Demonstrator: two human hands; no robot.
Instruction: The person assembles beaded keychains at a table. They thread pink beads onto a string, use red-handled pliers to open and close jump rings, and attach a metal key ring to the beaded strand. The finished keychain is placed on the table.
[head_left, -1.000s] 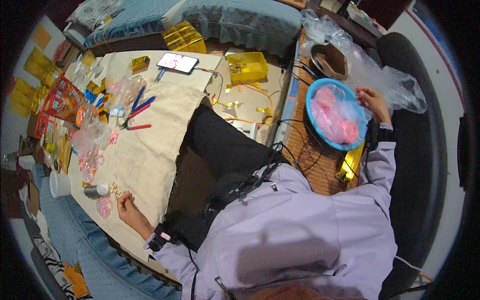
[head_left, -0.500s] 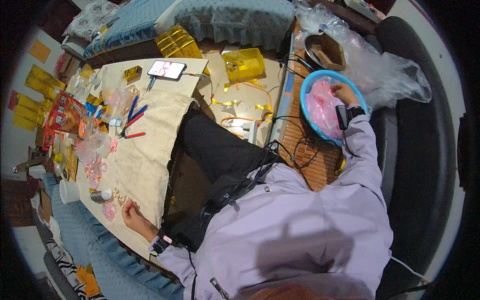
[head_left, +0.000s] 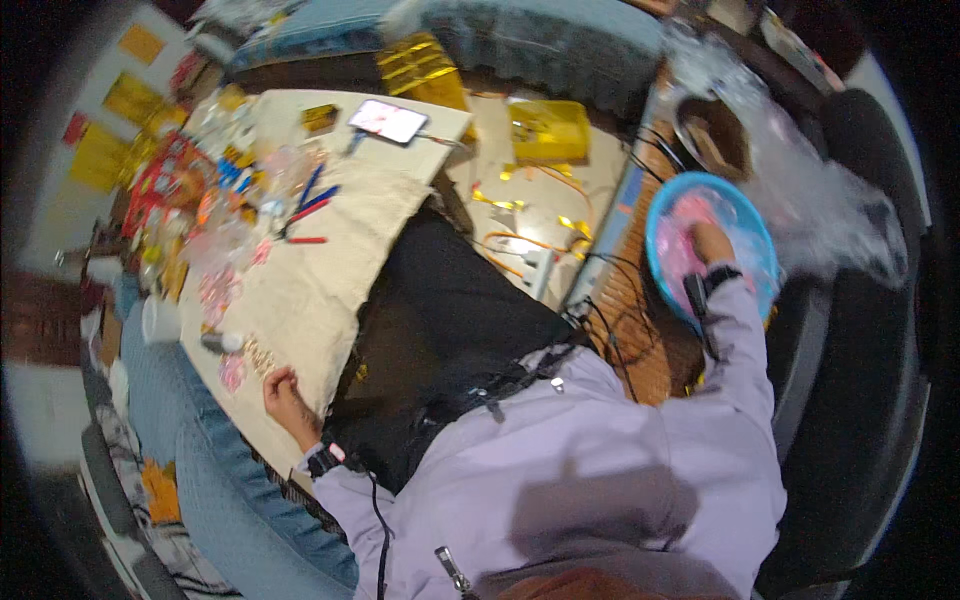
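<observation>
Hidden or unclear: my right hand (head_left: 712, 243) is sunk into the blue bowl (head_left: 757, 232), fingers buried among soft pink pieces (head_left: 680, 250), so I cannot tell whether they are open or closed; the pieces themselves are blurred and I cannot say what they are. My left hand (head_left: 283, 394) rests on the cream cloth (head_left: 330, 270) near the tabletop's near edge, fingers curled loosely, and I cannot tell if they pinch anything. A row of small pale items (head_left: 258, 352) just beside it is too small to identify. Edges and room: the bowl sits on a woven brown mat (head_left: 640, 330) to my right, close against clear crumpled plastic (head_left: 830, 200) and near a dark round basket (head_left: 715, 140). Cables (head_left: 560, 290) run between mat and cloth. The cloth's middle lies bare; its far left side is crowded with pens (head_left: 305, 205), bright packets (head_left: 170, 180) and a phone (head_left: 388, 121). Yellow boxes (head_left: 548, 130) stand beyond. Bowl: round, bright blue rim, pink contents filling its left half.
</observation>
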